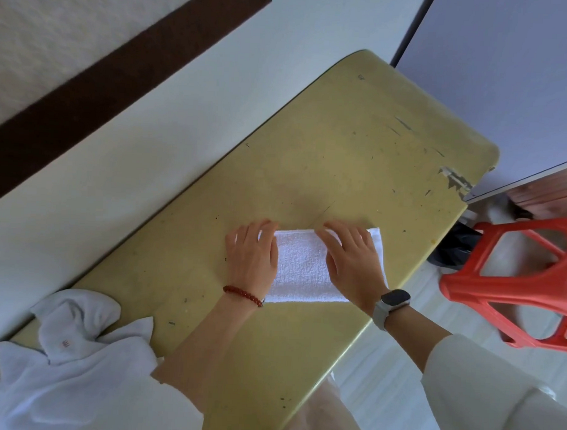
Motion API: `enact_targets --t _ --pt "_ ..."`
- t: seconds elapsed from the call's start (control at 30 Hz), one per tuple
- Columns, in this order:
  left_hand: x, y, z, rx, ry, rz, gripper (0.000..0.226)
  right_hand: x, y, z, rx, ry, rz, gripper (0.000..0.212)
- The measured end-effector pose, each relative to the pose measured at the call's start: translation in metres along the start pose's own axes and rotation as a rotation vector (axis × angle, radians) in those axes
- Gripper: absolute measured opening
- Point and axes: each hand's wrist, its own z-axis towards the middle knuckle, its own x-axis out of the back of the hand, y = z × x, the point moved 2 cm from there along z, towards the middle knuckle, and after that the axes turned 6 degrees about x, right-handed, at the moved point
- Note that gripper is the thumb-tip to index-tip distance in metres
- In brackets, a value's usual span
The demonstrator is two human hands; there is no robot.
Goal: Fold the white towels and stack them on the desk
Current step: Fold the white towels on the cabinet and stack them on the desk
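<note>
Both hands (252, 255) (351, 259) press flat on folded towel (301, 267) atop desk (342, 146).

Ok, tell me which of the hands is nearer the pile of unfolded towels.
Left. The left hand presses the folded towel's left end, on the pile's side; the right hand presses its right end, farther away.

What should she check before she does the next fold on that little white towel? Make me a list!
1. Folded towel lies flat on the desk: ok.
2. Left hand rests on its left end: ok.
3. Right hand rests on its right part: ok.
4. Towel edges line up: cannot tell, the hands cover them.
5. Free desk space beyond the towel for a stack: ok.
6. More towels within reach: ok, a crumpled pile sits at the left.
</note>
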Motion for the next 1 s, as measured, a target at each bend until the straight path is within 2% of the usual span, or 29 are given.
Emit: enact_targets --t 0.13,0.3,0.4,0.53,0.67,0.77,0.87,1.0 --pt "-0.007 0.002 -0.033 -0.136 -0.104 0.072 0.037 -0.004 -0.004 -0.022 0.018 -0.224 -0.125 0.041" --pt "-0.02 0.004 -0.038 -0.061 -0.322 0.189 0.048 -0.011 0.003 -0.024 -0.109 -0.489 -0.182 0.056" --pt "-0.024 -0.002 -0.039 -0.054 -0.357 0.207 0.049 -0.017 0.011 -0.025 -0.13 -0.542 -0.157 0.055" --pt "-0.025 -0.004 -0.04 -0.063 -0.355 0.217 0.05 -0.016 0.012 -0.024 -0.12 -0.506 -0.117 0.054" --pt "-0.011 0.004 -0.038 -0.085 -0.253 0.158 0.046 0.0 0.022 -0.022 -0.214 -0.279 -0.001 0.044" --pt "0.002 0.017 -0.047 -0.208 -0.13 0.037 0.03 0.012 0.041 -0.029 -0.346 -0.159 0.089 0.039" --pt "0.008 0.019 -0.063 -0.252 -0.156 0.05 0.019 0.02 0.045 -0.037 -0.353 -0.159 0.085 0.036" --pt "0.013 0.005 -0.051 -0.174 -0.215 0.19 0.023 0.023 0.026 -0.053 -0.352 -0.199 0.189 0.029"
